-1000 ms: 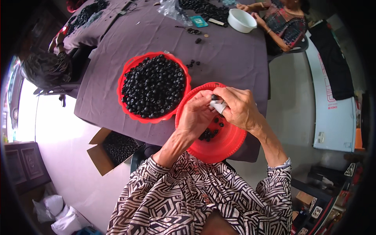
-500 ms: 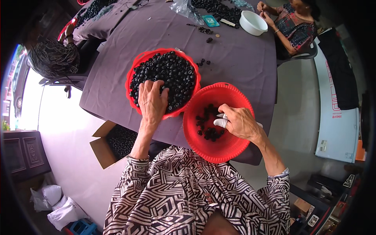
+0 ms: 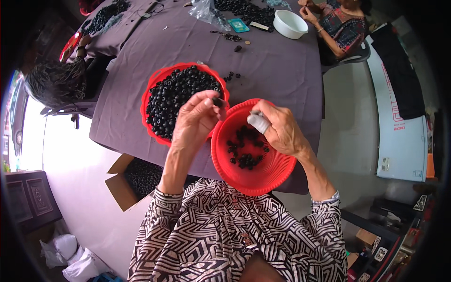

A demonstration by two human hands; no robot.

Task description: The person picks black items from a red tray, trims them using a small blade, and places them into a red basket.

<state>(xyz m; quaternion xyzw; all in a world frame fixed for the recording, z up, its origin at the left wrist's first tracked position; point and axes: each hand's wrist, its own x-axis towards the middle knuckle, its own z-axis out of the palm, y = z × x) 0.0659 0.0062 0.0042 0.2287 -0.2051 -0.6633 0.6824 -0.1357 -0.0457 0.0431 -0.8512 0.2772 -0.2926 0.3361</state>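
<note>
My left hand point(image 3: 196, 120) is raised at the near right edge of a scalloped red basin point(image 3: 146, 96). Its thumb and finger pinch a small black bead-like piece point(image 3: 217, 102). Many black round pieces point(image 3: 176, 94), some with pale rings, fill that basin. My right hand point(image 3: 281, 130) is closed above a ribbed red basket point(image 3: 225, 175), with white wrapping point(image 3: 258, 122) round a thumb or finger. What it grips, if anything, is hidden by the fingers. Several black pieces point(image 3: 247, 161) lie in the bottom of this basket.
Across the table stand a white bowl point(image 3: 290, 26), a teal packet point(image 3: 238, 25) and a heap of black pieces point(image 3: 244, 10). One person point(image 3: 345, 30) sits far right, another point(image 3: 56, 80) far left. A cardboard box point(image 3: 123, 192) of black pieces is on the floor.
My left hand has lifted out of the full basin and moved right with a black piece in its fingertips. My right hand has risen slightly toward the basket's far rim, its fingers turned inward.
</note>
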